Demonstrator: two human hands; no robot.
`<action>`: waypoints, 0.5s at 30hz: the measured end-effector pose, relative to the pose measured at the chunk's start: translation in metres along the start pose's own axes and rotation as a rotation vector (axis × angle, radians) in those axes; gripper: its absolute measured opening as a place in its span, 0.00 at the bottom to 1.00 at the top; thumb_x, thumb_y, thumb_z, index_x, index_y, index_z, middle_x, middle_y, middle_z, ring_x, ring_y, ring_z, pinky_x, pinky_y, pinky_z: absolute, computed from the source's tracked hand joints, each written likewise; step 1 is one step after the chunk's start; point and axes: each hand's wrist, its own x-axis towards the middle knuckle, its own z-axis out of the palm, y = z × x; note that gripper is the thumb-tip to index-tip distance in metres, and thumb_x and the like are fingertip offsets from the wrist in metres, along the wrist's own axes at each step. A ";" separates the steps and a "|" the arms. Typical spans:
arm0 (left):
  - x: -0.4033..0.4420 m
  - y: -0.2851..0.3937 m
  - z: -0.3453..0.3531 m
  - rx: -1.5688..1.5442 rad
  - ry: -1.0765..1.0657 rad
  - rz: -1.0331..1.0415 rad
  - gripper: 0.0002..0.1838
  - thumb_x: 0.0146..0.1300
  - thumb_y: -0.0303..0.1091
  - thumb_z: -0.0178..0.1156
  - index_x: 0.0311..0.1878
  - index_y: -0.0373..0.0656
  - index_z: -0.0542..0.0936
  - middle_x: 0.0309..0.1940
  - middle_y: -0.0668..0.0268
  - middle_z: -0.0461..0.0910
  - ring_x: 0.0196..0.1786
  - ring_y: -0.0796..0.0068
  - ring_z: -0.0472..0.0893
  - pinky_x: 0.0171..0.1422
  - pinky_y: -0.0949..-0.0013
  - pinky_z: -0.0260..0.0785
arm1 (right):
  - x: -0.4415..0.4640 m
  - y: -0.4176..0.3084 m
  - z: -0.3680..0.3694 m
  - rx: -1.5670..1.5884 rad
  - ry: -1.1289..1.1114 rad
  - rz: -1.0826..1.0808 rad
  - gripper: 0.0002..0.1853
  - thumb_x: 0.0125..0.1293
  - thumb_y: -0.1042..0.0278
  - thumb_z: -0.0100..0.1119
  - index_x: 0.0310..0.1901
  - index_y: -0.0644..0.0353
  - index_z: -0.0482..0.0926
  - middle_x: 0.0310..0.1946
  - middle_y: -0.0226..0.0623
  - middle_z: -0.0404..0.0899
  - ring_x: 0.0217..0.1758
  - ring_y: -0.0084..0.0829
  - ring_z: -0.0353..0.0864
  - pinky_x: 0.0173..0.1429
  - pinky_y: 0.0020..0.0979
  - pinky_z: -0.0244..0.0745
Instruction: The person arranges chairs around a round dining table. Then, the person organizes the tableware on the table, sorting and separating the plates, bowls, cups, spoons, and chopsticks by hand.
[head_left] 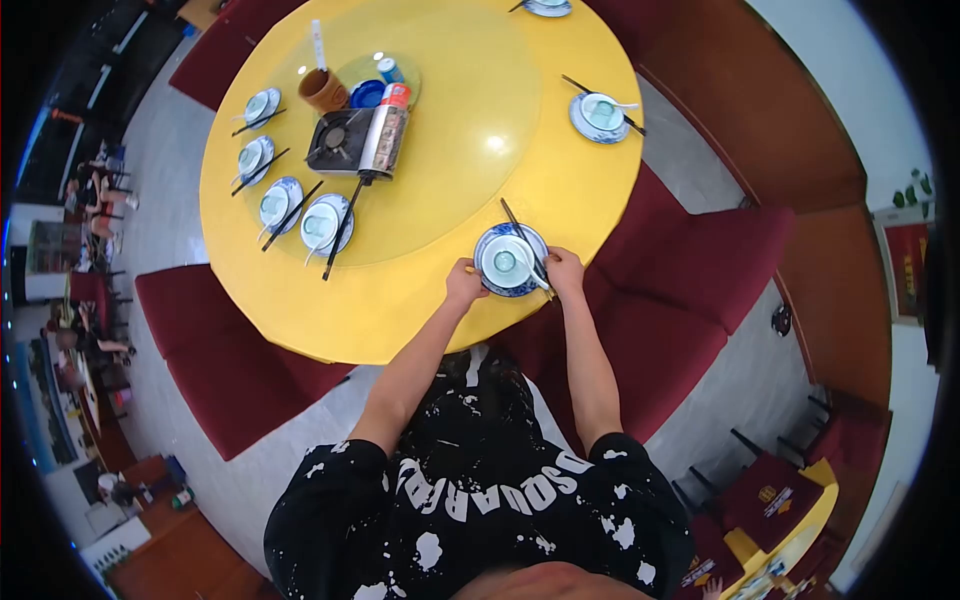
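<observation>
My left hand (466,281) grips the left rim of a blue-and-white plate (494,234) at the table's near edge. On the opposite rim, my right hand (565,271) is closed too, close beside the spoon and chopsticks. The plate carries a white bowl (490,268) with a small clear cup (507,261) in it. A white spoon (537,274) leans out of the bowl toward my right hand. Dark chopsticks (512,217) lie slantwise across the plate's right side. Whether the plate touches the table is hard to see.
The round yellow table (420,315) has a glass turntable (460,190) bearing a portable stove (338,142), a brown holder (323,90) and a blue ashtray (367,93). Several similar place settings stand around the rim. Dark red chairs (220,350) flank me, with another chair (690,260) at right.
</observation>
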 end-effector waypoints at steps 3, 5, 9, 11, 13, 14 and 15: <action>-0.012 0.003 -0.005 -0.021 -0.019 -0.006 0.11 0.68 0.25 0.57 0.52 0.35 0.75 0.34 0.53 0.84 0.29 0.63 0.87 0.30 0.62 0.85 | -0.021 -0.019 -0.011 0.022 -0.007 0.064 0.15 0.59 0.71 0.64 0.48 0.58 0.87 0.36 0.42 0.87 0.40 0.34 0.87 0.49 0.32 0.79; -0.017 0.007 -0.011 -0.021 -0.039 0.011 0.11 0.69 0.25 0.57 0.53 0.34 0.75 0.33 0.52 0.83 0.28 0.64 0.86 0.30 0.62 0.85 | -0.023 -0.022 -0.010 0.032 0.003 0.081 0.15 0.59 0.71 0.64 0.48 0.58 0.86 0.35 0.42 0.87 0.40 0.34 0.87 0.49 0.32 0.79; -0.014 0.028 -0.037 0.016 -0.038 0.098 0.12 0.69 0.25 0.57 0.53 0.32 0.75 0.31 0.53 0.83 0.27 0.66 0.86 0.29 0.66 0.83 | -0.018 -0.029 0.007 0.071 0.022 0.012 0.15 0.60 0.73 0.64 0.49 0.60 0.86 0.30 0.36 0.85 0.34 0.27 0.83 0.45 0.28 0.77; -0.006 0.044 -0.056 0.019 -0.042 0.106 0.13 0.69 0.25 0.57 0.54 0.32 0.74 0.32 0.55 0.83 0.27 0.67 0.86 0.29 0.66 0.83 | -0.007 -0.045 0.021 0.089 0.012 -0.008 0.15 0.60 0.74 0.65 0.49 0.60 0.86 0.28 0.33 0.83 0.31 0.23 0.80 0.42 0.27 0.76; 0.010 0.062 -0.077 0.026 -0.046 0.094 0.14 0.70 0.25 0.56 0.57 0.32 0.74 0.33 0.56 0.81 0.29 0.67 0.86 0.31 0.65 0.85 | 0.008 -0.067 0.040 0.101 -0.016 0.009 0.15 0.60 0.75 0.65 0.49 0.61 0.86 0.27 0.31 0.82 0.30 0.23 0.79 0.41 0.27 0.76; 0.019 0.068 -0.086 0.024 -0.017 0.106 0.14 0.69 0.24 0.56 0.56 0.31 0.74 0.33 0.56 0.82 0.28 0.66 0.86 0.30 0.65 0.84 | 0.018 -0.075 0.054 0.147 -0.014 0.001 0.15 0.60 0.75 0.64 0.49 0.62 0.86 0.26 0.32 0.82 0.30 0.23 0.78 0.40 0.27 0.75; 0.029 0.074 -0.095 0.018 0.010 0.113 0.13 0.69 0.24 0.56 0.54 0.31 0.75 0.33 0.55 0.83 0.28 0.65 0.86 0.29 0.65 0.84 | 0.028 -0.082 0.065 0.126 -0.024 -0.009 0.15 0.60 0.75 0.64 0.49 0.62 0.86 0.26 0.32 0.82 0.30 0.23 0.79 0.41 0.28 0.75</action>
